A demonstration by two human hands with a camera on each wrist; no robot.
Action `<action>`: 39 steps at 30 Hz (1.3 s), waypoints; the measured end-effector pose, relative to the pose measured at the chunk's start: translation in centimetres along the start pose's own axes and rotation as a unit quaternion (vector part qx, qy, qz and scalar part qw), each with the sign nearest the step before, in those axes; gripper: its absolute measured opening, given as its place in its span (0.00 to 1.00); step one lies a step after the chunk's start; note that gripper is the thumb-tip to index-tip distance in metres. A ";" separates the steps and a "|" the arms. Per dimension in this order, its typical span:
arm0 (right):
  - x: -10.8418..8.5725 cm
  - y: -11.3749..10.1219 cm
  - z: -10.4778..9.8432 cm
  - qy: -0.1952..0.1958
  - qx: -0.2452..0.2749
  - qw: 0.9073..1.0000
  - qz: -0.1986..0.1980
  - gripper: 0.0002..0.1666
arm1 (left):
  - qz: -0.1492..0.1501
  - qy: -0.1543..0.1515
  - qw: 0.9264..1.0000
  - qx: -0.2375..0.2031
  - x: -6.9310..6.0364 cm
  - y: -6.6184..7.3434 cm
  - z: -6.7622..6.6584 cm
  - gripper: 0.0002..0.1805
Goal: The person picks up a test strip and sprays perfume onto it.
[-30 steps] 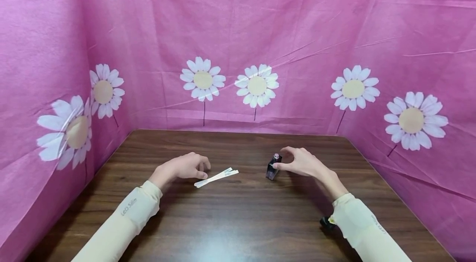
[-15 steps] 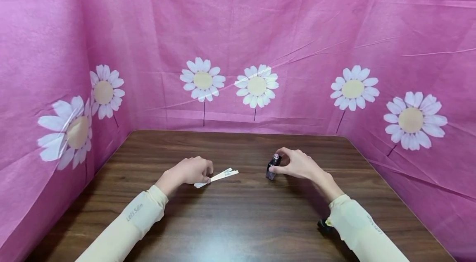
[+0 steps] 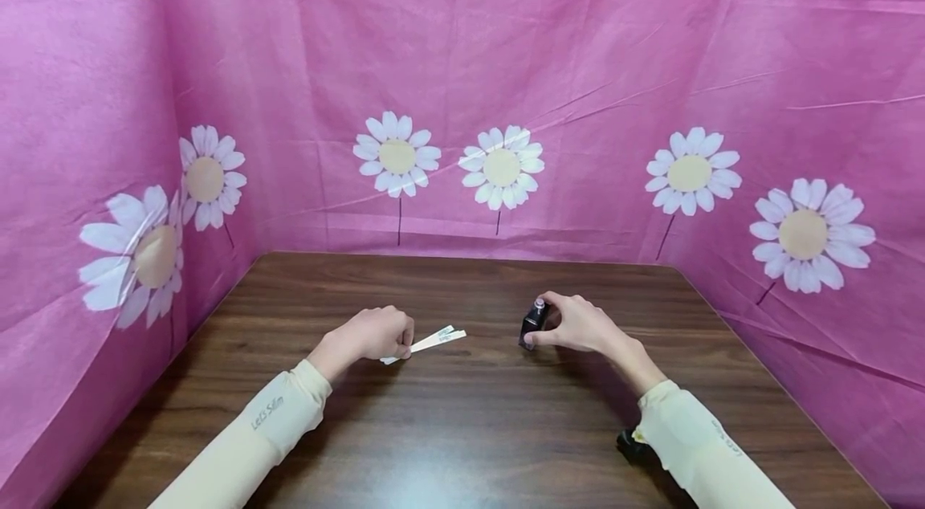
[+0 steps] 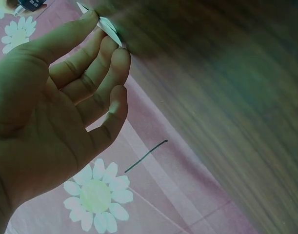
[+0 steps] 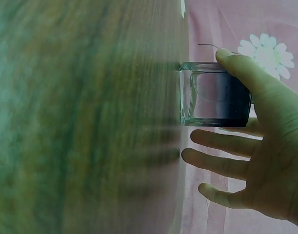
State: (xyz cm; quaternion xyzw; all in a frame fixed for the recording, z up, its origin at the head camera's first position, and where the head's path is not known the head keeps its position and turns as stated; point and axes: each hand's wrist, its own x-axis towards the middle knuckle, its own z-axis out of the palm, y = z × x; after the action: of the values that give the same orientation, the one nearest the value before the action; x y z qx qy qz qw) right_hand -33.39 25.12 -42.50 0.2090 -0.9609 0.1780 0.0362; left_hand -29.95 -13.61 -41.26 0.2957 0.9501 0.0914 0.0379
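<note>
Two narrow white paper strips [image 3: 441, 339], printed near one end, lie crossed on the table. My left hand [image 3: 370, 332] is over their near-left part and pinches at them between thumb and fingertips, as the left wrist view shows with the strips [image 4: 109, 28]; whether both are held is unclear. To the right, my right hand [image 3: 578, 323] grips a perfume bottle [image 3: 533, 324], thumb on one side and index finger on the other. Clear glass with dark shading makes up the bottle [image 5: 214, 95], which has no cap over its spray nozzle. It stands on the table; the other right fingers extend beside it.
A small black object [image 3: 630, 445], perhaps the cap, lies on the brown wooden table [image 3: 448, 421], partly hidden by the right sleeve [image 3: 686, 425]. Pink cloth [image 3: 448, 51] printed with daisies closes off the back and both sides.
My left hand has moved right and slightly down onto the strips and now pinches them. The right thumb has slid lower along the bottle, which has stayed in place.
</note>
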 end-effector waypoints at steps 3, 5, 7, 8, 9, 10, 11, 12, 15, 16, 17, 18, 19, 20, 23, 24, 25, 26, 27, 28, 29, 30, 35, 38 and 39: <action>0.0 0.0 -0.1 0.001 0.000 1.000 -0.001 0.43 | -0.001 0.000 1.000 -0.001 0.1 0.0 -0.1 0.10; 0.0 0.0 -0.1 0.001 -0.001 1.000 -0.001 0.43 | -0.002 -0.001 1.000 0.001 0.1 0.0 -0.1 0.11; 0.1 0.0 0.0 0.000 -0.003 1.000 -0.001 0.44 | -0.005 -0.003 1.000 0.007 0.2 0.0 0.0 0.11; 0.1 0.0 0.0 0.000 -0.002 1.000 -0.001 0.44 | -0.005 -0.004 1.000 0.010 0.2 0.0 0.1 0.11; 0.1 0.1 0.1 -0.001 -0.002 1.000 -0.001 0.44 | -0.006 -0.005 1.000 0.013 0.2 0.0 0.1 0.12; 0.1 0.1 0.1 -0.001 -0.002 1.000 -0.001 0.44 | -0.005 -0.004 1.000 0.016 0.2 0.0 0.1 0.12; 0.1 0.1 0.1 -0.002 -0.002 1.000 -0.002 0.43 | -0.005 -0.004 1.000 0.018 0.2 0.0 0.1 0.12; 0.1 0.1 0.1 -0.002 -0.001 1.000 -0.002 0.43 | -0.005 -0.004 1.000 0.021 0.2 0.0 0.0 0.12; 0.2 0.0 0.0 -0.001 -0.002 1.000 -0.005 0.42 | -0.002 0.003 1.000 0.028 0.2 0.2 -0.1 0.12; 0.1 0.0 0.0 -0.001 -0.002 1.000 -0.006 0.42 | -0.001 0.005 1.000 0.031 0.2 0.2 -0.1 0.12; 0.1 0.0 0.0 -0.001 -0.001 1.000 -0.006 0.41 | 0.001 0.008 0.999 0.033 0.1 0.3 -0.2 0.12; 0.1 0.0 0.0 -0.001 0.000 1.000 -0.007 0.41 | 0.002 0.011 0.999 0.036 0.1 0.4 -0.2 0.13; 0.1 0.0 0.0 -0.002 0.001 1.000 -0.007 0.41 | 0.004 0.015 0.999 0.038 0.1 0.4 -0.2 0.13; 0.1 0.0 0.0 -0.004 0.003 1.000 -0.008 0.41 | 0.005 0.017 0.999 0.039 0.0 0.5 -0.3 0.13; 0.1 0.1 0.1 -0.008 0.005 1.000 -0.009 0.41 | 0.010 0.021 0.999 0.042 -0.1 0.5 -0.3 0.13; 0.1 0.1 0.1 -0.009 0.005 1.000 -0.009 0.41 | 0.011 0.022 0.999 0.042 -0.2 0.5 -0.3 0.13; 0.1 0.1 0.2 -0.010 0.006 1.000 -0.009 0.40 | 0.013 0.022 0.999 0.042 -0.2 0.4 -0.2 0.12; 0.1 0.1 0.2 -0.009 0.007 1.000 -0.009 0.41 | 0.015 0.023 0.999 0.041 -0.2 0.4 -0.2 0.12; 0.1 0.1 0.2 -0.009 0.008 1.000 -0.010 0.41 | 0.015 0.022 0.999 0.040 -0.2 0.4 -0.2 0.12; 0.1 0.1 0.3 -0.009 0.010 1.000 -0.012 0.41 | 0.016 0.021 0.999 0.039 -0.3 0.3 -0.2 0.12; 0.1 0.1 0.3 -0.008 0.011 1.000 -0.014 0.41 | 0.016 0.020 0.999 0.038 -0.2 0.3 -0.2 0.12; 0.1 0.1 0.3 -0.007 0.012 1.000 -0.015 0.41 | 0.017 0.018 0.999 0.036 -0.2 0.2 -0.2 0.11; 0.1 0.1 0.3 -0.006 0.015 1.000 -0.018 0.41 | 0.016 0.008 0.999 0.027 0.0 0.0 -0.1 0.11; 0.0 0.1 0.2 -0.007 0.015 1.000 -0.016 0.41 | 0.015 0.005 1.000 0.026 0.1 -0.1 -0.1 0.11; 0.0 0.0 0.2 -0.007 0.015 1.000 -0.016 0.41 | 0.014 0.005 1.000 0.026 0.1 -0.1 0.0 0.11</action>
State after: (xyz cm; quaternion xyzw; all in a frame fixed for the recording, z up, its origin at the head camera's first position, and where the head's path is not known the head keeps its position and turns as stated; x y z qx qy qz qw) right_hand -33.43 25.07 -42.71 0.2260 -0.9549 0.1902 0.0291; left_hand -30.12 -13.61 -41.24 0.3094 0.9481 0.0687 0.0245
